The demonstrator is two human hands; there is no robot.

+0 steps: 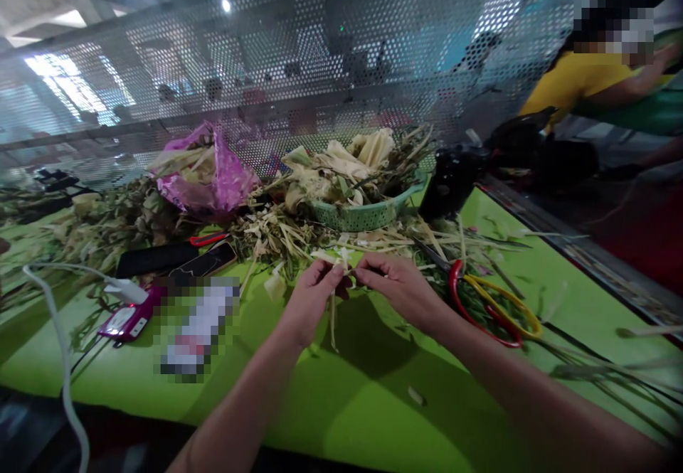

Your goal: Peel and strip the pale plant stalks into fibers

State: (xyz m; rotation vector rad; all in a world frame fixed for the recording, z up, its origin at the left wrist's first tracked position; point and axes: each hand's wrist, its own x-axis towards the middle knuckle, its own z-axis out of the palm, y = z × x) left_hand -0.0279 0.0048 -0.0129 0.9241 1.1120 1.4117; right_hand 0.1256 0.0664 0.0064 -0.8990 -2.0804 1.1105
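My left hand (314, 295) is closed around a small bundle of pale dried husk strips (341, 256), whose tips stick up above the thumb. A thin strip hangs down below the fingers. My right hand (395, 284) is closed in a pinch beside the bundle, its fingertips close to those of the left; what they pinch is too small to make out. Left of the hands lies a pale piece of husk (275, 284). Scissors with red and yellow handles (485, 302) rest by my right forearm, blades pointing away.
Behind the hands stands a green basket (363, 217) heaped with dried husks, beside a pink plastic bag (213, 174). A purple power strip (128, 320), a phone (205, 263) and a black container (451, 181) are on the green table (331, 416). A person in yellow (587, 78) sits at right.
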